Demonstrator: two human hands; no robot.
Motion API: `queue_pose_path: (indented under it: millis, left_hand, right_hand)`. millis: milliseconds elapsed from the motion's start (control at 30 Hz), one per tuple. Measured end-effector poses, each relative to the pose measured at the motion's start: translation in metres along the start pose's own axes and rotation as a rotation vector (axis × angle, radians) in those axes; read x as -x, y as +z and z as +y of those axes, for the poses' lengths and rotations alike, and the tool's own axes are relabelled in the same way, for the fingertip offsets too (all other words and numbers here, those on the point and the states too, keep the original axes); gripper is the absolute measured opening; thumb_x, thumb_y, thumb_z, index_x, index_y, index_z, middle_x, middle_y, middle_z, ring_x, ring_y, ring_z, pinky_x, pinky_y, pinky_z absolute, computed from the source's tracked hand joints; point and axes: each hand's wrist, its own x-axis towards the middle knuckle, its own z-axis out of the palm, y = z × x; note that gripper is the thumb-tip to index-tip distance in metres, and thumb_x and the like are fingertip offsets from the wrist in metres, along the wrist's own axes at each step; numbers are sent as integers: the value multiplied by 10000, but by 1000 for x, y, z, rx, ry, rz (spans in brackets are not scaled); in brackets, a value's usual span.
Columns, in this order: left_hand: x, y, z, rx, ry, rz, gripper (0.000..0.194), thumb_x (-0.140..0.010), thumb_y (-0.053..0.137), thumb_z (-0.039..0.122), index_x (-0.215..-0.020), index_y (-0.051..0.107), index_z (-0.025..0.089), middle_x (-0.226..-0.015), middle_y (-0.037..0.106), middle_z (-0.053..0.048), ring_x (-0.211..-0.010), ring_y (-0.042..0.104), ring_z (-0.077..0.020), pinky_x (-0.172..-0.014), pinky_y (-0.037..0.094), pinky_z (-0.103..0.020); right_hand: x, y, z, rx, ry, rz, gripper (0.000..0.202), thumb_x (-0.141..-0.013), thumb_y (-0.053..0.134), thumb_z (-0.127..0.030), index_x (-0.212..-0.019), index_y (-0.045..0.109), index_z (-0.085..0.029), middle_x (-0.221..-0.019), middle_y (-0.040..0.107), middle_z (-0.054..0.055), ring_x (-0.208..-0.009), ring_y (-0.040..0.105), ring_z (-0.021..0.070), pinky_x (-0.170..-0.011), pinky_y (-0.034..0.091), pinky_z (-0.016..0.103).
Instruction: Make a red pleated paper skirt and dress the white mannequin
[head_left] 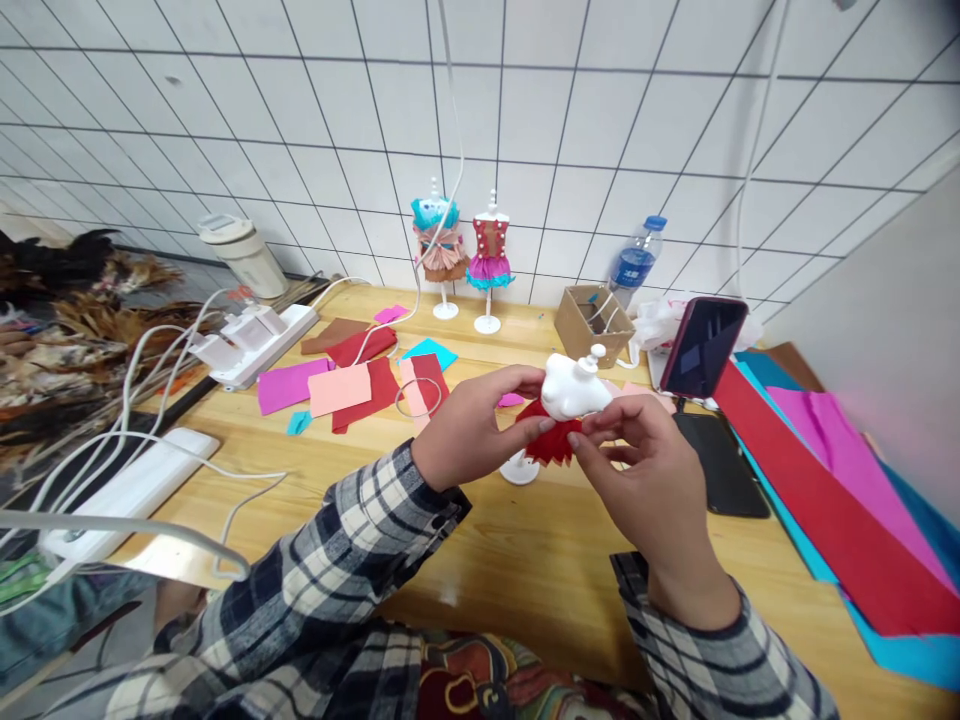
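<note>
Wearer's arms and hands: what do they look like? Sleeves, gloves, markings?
Left hand and right hand are both bare, five-fingered; no gloves, rings or watch visible. The left sleeve and right sleeve are long, loose, plaid in dark navy or black with off-white, ending near the wrists. No cables or markings seen on either arm.

Bright, even light; pale glare on tabletop (450, 575); tiled wall (330, 100) stretched toward edges.
</note>
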Motion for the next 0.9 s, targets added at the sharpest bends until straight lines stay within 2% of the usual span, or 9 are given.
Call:
queue_pose_path:
  millis: [100, 200, 333, 567, 767, 900]
  left_hand:
    - [2, 2, 0, 10, -1, 29, 355, -835, 673, 236, -1174, 597, 162, -1145, 698, -88, -1033, 664, -190, -892, 550, -314]
    - [4, 3, 0, 30, -1, 34, 403, -832, 688, 320, -1189, 587, 163, -1156, 692, -93, -1048, 658, -196, -908, 543, -318]
    - [4, 3, 3, 14, -31, 29, 565, -723, 783, 418, -1193, 591, 170, -1151, 694, -93, -1051, 656, -222, -914, 535, -338]
    - [3, 6, 4, -33, -33, 75, 440, -756, 764, 301, -1144, 609, 163, -1113, 707, -83, -1008, 663, -211, -887, 526, -341]
    - [3, 5, 3, -27, -18, 71, 377, -785, 720, 239, -1138, 608, 169, -1104, 710, -77, -1008, 663, -204, -885, 522, -332]
    - [3, 7, 2, -25, -11, 73, 387, -785, 722, 253, -1143, 609, 160, -1116, 708, -81, -1020, 662, -207, -903, 520, -331]
  right_hand:
    - [-1, 1, 0, 9, -20, -12, 205, -773, 684, -276, -845, 498, -230, -820, 666, 2, -640, 661, 132, -589, 585, 264]
    - [-1, 2, 0, 14, -31, -26, 213, -777, 682, -278, -845, 485, -234, -817, 664, 2, -656, 671, 137, -628, 605, 283]
    - [-1, 4, -2, 63, -63, -7, 212, -782, 683, -278, -850, 486, -236, -812, 667, 0, -673, 687, 146, -631, 609, 282]
    - [-2, 3, -3, 161, -108, 25, 228, -772, 705, -302, -843, 501, -226, -800, 668, -8, -680, 695, 162, -615, 592, 288]
    - [-4, 0, 2, -12, -67, -34, 226, -783, 705, -298, -865, 505, -232, -790, 650, -20, -653, 673, 135, -615, 590, 267]
    - [-4, 2, 2, -15, -63, -33, 218, -781, 705, -281, -869, 512, -230, -786, 650, -19, -641, 668, 131, -622, 587, 264]
